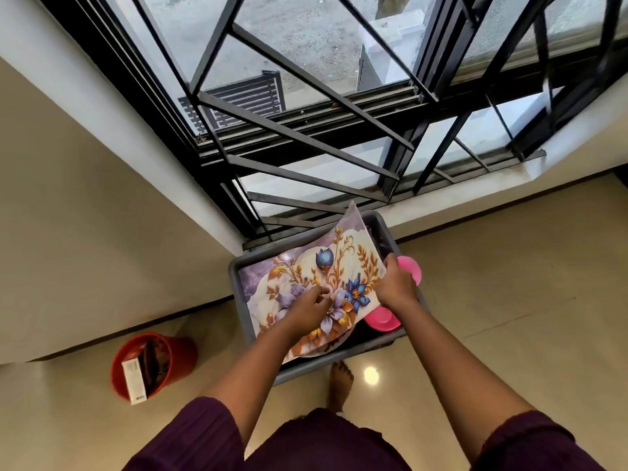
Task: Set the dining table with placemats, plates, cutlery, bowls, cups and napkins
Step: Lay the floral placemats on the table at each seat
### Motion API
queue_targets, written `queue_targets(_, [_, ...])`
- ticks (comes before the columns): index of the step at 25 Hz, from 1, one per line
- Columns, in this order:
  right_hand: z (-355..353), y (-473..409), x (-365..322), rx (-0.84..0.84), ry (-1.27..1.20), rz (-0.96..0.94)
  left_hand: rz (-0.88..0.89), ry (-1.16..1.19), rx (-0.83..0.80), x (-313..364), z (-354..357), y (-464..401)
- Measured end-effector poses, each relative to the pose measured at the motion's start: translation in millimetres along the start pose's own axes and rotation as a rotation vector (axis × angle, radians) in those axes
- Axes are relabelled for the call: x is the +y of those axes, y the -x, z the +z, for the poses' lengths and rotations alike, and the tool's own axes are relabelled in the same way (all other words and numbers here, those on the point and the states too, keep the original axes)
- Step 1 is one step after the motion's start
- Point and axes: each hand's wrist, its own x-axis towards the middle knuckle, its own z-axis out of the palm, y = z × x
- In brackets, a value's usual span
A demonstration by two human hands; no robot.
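A grey plastic tub point(238, 263) stands on the floor below the window. Across its top lie floral placemats point(334, 263) with blue, purple and gold flowers. My left hand point(307, 309) pinches the near part of the top placemat with curled fingers. My right hand point(396, 283) grips the placemats' right edge. Two pink plastic pieces show beside my right hand: a pink plate or lid point(411, 266) at the tub's right rim and a pink bowl point(382, 319) inside the tub, partly under the mats. Whatever else the tub holds is hidden.
A red bucket point(149, 363) with a white box and dark items stands on the glossy tile floor to the left. A black-barred window point(306, 130) and white sill rise behind the tub. My bare foot point(339, 382) is just in front of the tub.
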Motion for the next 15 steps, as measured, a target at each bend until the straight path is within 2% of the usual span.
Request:
queue_targets(3, [-29.8,12.1,-10.1,0.077,-0.151,-0.015,-0.018,0.096,0.034,-14.7,-11.4,4.9])
queue_targets(6, [-64.3,20.4,-14.8,0.077,-0.355,0.070,-0.091,0.166,0.151,-40.4,-25.9,5.0])
queue_targets(8, [-86.3,23.4,-15.8,0.073,-0.497,0.095,-0.176,0.133,0.249,-56.7,-38.1,2.4])
queue_targets(13, [-135.6,31.5,12.8,0.085,-0.643,0.109,-0.313,0.065,0.476,-69.3,-66.9,-4.0])
queue_targets(15, [-147.8,34.0,27.1,0.071,-0.715,0.149,-0.291,0.229,0.534,-63.4,-85.0,-2.8])
